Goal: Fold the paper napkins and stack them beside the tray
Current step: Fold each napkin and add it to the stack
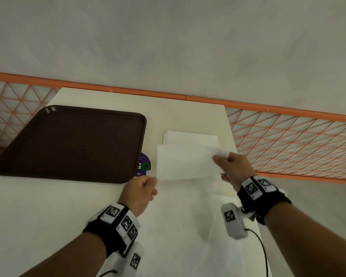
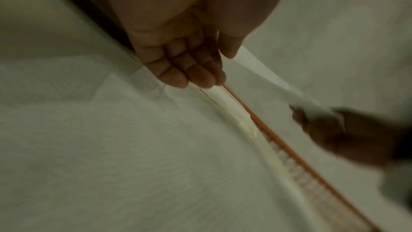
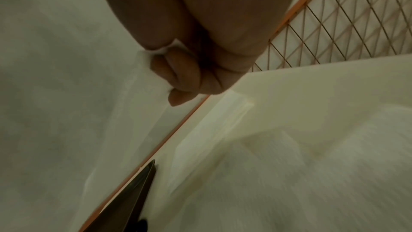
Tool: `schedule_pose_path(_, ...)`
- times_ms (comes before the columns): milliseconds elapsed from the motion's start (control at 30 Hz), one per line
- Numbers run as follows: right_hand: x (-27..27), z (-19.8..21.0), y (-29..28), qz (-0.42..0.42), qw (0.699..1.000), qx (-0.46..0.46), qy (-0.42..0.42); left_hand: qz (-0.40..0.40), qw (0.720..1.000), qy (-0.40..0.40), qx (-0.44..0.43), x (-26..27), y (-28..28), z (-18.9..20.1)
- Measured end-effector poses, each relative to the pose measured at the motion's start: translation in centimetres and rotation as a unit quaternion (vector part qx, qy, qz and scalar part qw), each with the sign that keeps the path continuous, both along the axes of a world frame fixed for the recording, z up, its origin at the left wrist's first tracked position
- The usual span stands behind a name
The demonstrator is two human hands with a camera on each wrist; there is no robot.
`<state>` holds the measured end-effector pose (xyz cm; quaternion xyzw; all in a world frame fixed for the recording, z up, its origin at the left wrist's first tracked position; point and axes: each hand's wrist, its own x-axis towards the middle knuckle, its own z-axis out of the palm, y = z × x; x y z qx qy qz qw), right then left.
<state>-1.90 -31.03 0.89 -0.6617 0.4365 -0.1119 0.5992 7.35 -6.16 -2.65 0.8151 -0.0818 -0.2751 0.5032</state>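
A folded napkin [image 1: 185,161] is held in the air between both hands, stretched flat above the table [image 1: 48,206]. The left hand [image 1: 140,189] is curled, with the napkin's near left corner pinched between thumb and fingers; in the left wrist view the fingers [image 2: 178,70] are seen bent together, with the thumb on the paper edge. The right hand [image 1: 235,168] is raised at the napkin's right end, which is pinched between thumb and curled fingers [image 3: 178,73]. Both wrists are strapped with black bands carrying marker tags.

A stack of napkins [image 1: 191,137] is seen lying on the table just behind the held one, to the right of the brown tray [image 1: 72,142]. A purple round sticker [image 1: 145,164] is partly covered by the tray's near right edge. More white paper [image 1: 180,226] is spread on the table under the forearms. The table is backed by an orange mesh fence [image 1: 288,140], with grey floor [image 1: 168,37] beyond.
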Motion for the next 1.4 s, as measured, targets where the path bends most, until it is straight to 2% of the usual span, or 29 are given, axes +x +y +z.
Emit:
schedule_pose_path(133, 4.0, 0.6, -3.9, -0.015, 1.000, -0.025, -0.011, -0.134, 0.976, -0.132, 0.107, -0.3, 0.4, -1.5)
schedule_pose_path(300, 7.7, -0.3, -7.0, -0.011, 0.998, -0.055, 0.023, -0.227, 0.937, -0.194, 0.181, -0.3, 0.3, -2.2)
schedule_pose_path(433, 9.2, -1.6, -8.2, 0.029, 0.992, -0.089, 0.080, -0.267, 0.911, -0.218, 0.228, -0.1, -0.3, -1.7)
schedule_pose_path(500, 9.6, -2.2, -8.3, 0.053, 0.979, -0.141, 0.135, -0.279, 0.903, -0.220, 0.243, 0.0, -0.5, -1.6)
schedule_pose_path(633, 10.3, -3.7, -8.9, 0.107, 0.930, -0.268, 0.228, -0.281, 0.899, -0.226, 0.247, 0.1, -0.7, -1.7)
schedule_pose_path(867, 10.7, -5.1, -8.7, 0.147, 0.881, -0.311, 0.325, -0.280, 0.898, -0.227, 0.253, 0.1, -1.1, -1.9)
schedule_pose_path(967, 9.6, -3.8, -7.3, 0.125, 0.847, -0.374, 0.356, -0.282, 0.895, -0.229, 0.258, 0.0, -1.1, -1.8)
schedule_pose_path(1033, 7.8, -2.9, -5.4, 0.134, 0.862, -0.385, 0.301, -0.284, 0.893, -0.226, 0.265, -0.1, -1.1, -1.8)
schedule_pose_path(1100, 5.3, -2.8, -2.5, 0.238, 0.874, -0.356, 0.231, -0.286, 0.892, -0.223, 0.269, 0.0, -1.1, -1.7)
schedule_pose_path(1167, 2.4, -3.0, 0.8, 0.371, 0.840, -0.330, 0.218, -0.282, 0.894, -0.220, 0.271, 0.0, -1.2, -1.6)
schedule_pose_path(1200, 1.2, -3.0, 2.3, 0.410, 0.823, -0.319, 0.228, -0.279, 0.895, -0.217, 0.273, 0.0, -1.2, -1.5)
schedule_pose_path(1333, -1.1, -3.3, 5.9, 0.440, 0.782, -0.327, 0.297, -0.283, 0.890, -0.208, 0.291, -0.4, -1.5, -1.3)
schedule_pose_path(1400, -1.1, -3.3, 6.7, 0.434, 0.777, -0.337, 0.309, -0.279, 0.884, -0.210, 0.310, -0.7, -1.6, -1.2)
